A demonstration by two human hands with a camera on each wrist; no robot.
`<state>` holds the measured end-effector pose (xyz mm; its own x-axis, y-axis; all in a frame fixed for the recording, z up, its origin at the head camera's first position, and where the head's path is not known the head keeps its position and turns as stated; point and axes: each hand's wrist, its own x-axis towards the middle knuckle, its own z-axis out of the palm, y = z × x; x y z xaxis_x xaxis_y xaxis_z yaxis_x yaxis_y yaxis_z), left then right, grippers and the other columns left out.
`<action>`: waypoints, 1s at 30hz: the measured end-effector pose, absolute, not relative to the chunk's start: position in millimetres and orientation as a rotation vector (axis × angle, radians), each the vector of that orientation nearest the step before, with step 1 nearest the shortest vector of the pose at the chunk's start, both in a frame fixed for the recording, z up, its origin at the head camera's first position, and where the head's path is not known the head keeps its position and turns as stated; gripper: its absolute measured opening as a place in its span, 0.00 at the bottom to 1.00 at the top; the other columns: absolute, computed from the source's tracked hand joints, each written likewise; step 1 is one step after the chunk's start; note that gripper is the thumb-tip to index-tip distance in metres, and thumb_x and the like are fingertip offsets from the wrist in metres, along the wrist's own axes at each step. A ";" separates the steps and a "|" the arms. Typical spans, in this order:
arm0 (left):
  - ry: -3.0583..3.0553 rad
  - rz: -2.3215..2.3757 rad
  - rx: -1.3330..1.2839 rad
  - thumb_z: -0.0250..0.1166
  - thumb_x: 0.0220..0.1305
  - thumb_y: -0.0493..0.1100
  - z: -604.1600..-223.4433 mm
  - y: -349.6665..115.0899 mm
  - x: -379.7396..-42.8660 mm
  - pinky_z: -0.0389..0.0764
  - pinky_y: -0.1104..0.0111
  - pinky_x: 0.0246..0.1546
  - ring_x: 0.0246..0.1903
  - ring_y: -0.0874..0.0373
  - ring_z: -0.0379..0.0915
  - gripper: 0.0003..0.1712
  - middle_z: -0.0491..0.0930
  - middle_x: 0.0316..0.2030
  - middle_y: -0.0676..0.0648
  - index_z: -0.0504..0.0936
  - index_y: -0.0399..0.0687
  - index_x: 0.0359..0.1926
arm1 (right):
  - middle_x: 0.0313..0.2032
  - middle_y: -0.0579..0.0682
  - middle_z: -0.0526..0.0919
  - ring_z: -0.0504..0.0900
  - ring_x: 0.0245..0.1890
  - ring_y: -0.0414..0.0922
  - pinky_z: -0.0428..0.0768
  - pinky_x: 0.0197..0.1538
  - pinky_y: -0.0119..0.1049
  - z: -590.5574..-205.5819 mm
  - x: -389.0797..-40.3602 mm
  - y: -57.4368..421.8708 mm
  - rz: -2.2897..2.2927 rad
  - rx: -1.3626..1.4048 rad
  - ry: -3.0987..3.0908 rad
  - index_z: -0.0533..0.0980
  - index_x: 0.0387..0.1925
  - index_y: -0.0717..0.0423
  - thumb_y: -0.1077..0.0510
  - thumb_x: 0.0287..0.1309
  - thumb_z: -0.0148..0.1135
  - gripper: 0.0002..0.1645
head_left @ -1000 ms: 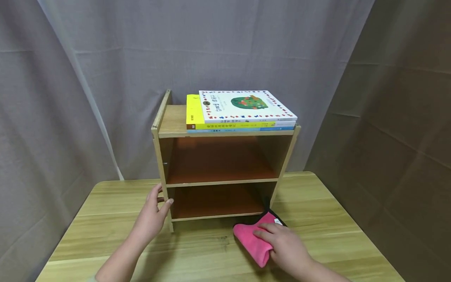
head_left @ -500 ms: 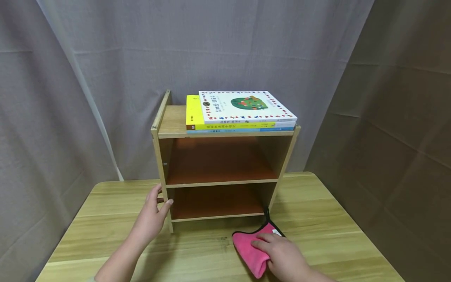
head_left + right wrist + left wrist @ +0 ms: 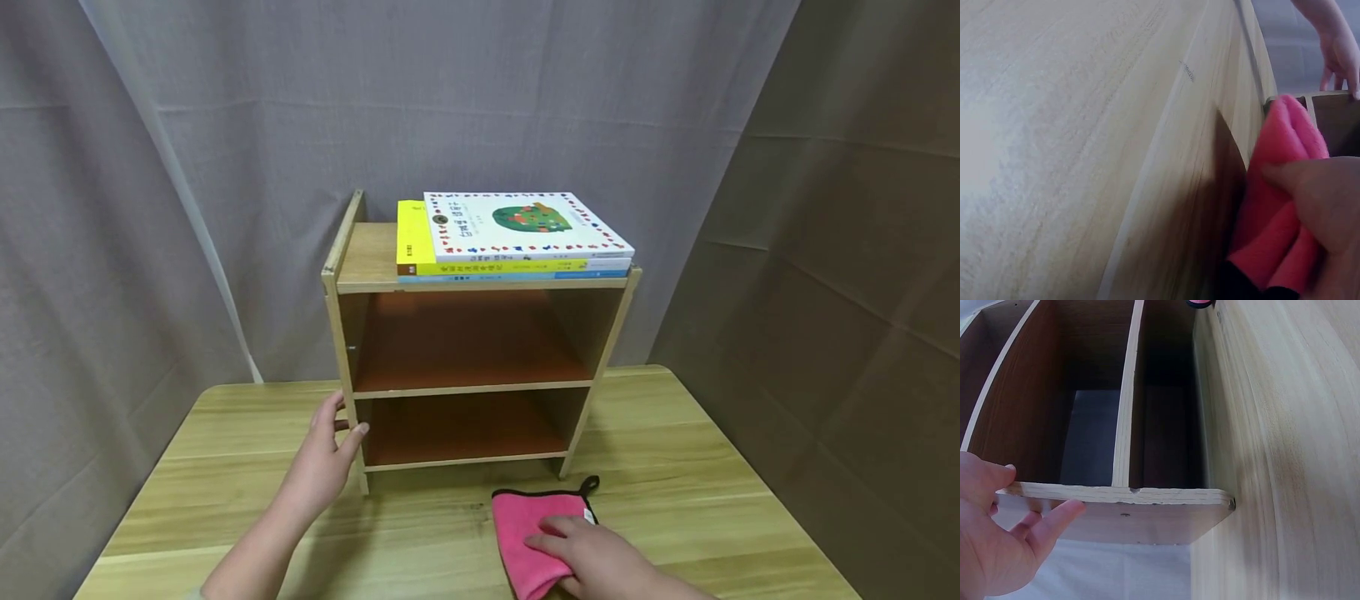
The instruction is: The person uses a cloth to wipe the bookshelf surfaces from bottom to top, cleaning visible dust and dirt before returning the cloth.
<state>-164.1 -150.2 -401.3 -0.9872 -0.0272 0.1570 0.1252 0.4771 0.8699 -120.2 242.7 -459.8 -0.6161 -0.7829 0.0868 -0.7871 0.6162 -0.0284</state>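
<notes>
A small wooden shelf (image 3: 472, 389) stands upright on the table. My left hand (image 3: 321, 460) holds the front of its left side panel, thumb over the front edge and fingers on the outer face, as the left wrist view of that hand (image 3: 997, 531) also shows. In front of the shelf's right foot, my right hand (image 3: 596, 557) grips a folded pink cloth (image 3: 517, 529) with black trim and a black loop. The right wrist view shows the thumb pressed on the bunched cloth (image 3: 1282, 137); the other fingers are mostly hidden there.
Several stacked books (image 3: 525, 229), a white one uppermost over a yellow one, lie on the shelf's top board. The wood-grain table (image 3: 720, 508) extends to both sides. Grey curtains (image 3: 225, 208) hang behind, with a darker one (image 3: 847, 250) at the right.
My right hand has drawn the pink cloth away from the shelf's lower right corner, toward me and slightly left, uncovering the shelf's right foot. My left hand has stayed in place.
</notes>
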 end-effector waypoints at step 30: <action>-2.593 -1.526 -0.067 0.54 0.76 0.44 -399.0 -150.1 -162.4 0.72 0.44 0.59 0.66 0.39 0.61 0.34 0.54 0.70 0.37 0.50 0.49 0.75 | 0.72 0.57 0.60 0.63 0.68 0.64 0.75 0.50 0.67 -498.7 -109.0 244.3 -0.107 1.408 -2.901 0.54 0.76 0.33 0.24 0.68 0.33 0.41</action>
